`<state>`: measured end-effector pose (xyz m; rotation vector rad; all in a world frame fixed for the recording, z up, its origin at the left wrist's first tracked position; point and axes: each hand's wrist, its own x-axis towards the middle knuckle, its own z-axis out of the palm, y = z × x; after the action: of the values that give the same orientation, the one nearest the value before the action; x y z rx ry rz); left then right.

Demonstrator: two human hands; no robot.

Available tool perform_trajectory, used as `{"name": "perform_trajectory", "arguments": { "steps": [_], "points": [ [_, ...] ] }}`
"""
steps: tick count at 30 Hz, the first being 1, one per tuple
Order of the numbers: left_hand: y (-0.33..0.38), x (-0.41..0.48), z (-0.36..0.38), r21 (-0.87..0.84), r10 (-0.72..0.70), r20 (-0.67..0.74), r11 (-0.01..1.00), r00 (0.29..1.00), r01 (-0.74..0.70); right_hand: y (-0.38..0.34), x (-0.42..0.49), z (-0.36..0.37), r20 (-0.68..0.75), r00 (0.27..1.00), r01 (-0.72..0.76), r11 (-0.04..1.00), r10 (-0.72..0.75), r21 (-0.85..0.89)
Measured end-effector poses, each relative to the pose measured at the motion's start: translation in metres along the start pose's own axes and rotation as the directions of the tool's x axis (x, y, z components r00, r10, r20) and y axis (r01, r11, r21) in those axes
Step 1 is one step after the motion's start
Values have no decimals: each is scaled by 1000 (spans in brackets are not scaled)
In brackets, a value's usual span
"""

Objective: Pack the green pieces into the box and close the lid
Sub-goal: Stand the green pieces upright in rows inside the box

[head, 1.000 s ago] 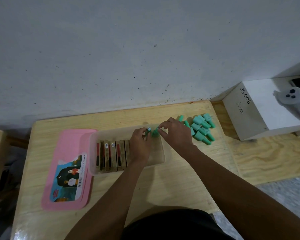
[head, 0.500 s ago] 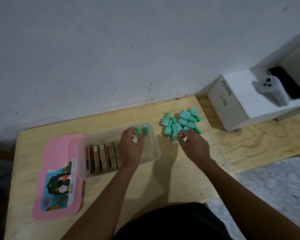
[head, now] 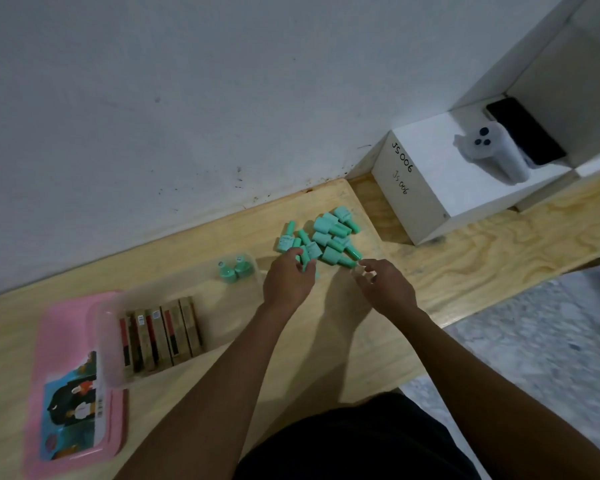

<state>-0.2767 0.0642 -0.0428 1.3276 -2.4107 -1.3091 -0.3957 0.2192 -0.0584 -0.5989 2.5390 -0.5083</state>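
Note:
A pile of several green pieces (head: pixel 329 237) lies at the back right of the wooden table (head: pixel 326 341). My left hand (head: pixel 286 282) is at the pile's near left edge, its fingers curled round a green piece (head: pixel 306 262). My right hand (head: pixel 383 285) hovers just right of it with loosely curled fingers near the tip of another piece, holding nothing I can see. The clear plastic box (head: pixel 187 289) stands to the left with two green pieces (head: pixel 232 269) upright in its far right corner. Its pink lid (head: pixel 73 393) lies flat under its left end.
Several brown and red cartons (head: pixel 160 336) stand in a row in the box's left half. A white box marked JS006 (head: pixel 426 192) sits on a lower plywood surface to the right, with a wrapped white object (head: pixel 492 152) and a dark phone (head: pixel 523 129) on it. A wall runs behind the table.
My left hand left the box, where two green pieces now stand, and moved right to the pile. My right hand stayed at the pile's near edge. The camera view shifted right.

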Motion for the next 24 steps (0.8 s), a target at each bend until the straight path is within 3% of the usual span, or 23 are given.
{"name": "perform_trajectory", "arguments": {
  "steps": [5, 13, 19, 24],
  "points": [
    [6, 27, 15, 148, -153, -37, 977, 988, 157, -9, 19, -4, 50, 997, 67, 994, -63, -91],
    [10, 37, 30, 232, -218, -114, 943, 969, 239, -7, 33, -5, 53, 980, 198, 955, -191, -222],
    [17, 41, 34, 381, -258, -101, 882, 961, 277, 6, 21, -12, 11, 958, 283, 944, -285, -172],
    [31, 38, 40, 528, -281, -50, 807, 958, 264, 16, 14, -18, -16, 978, 207, 975, -209, -85]
  ]
}}
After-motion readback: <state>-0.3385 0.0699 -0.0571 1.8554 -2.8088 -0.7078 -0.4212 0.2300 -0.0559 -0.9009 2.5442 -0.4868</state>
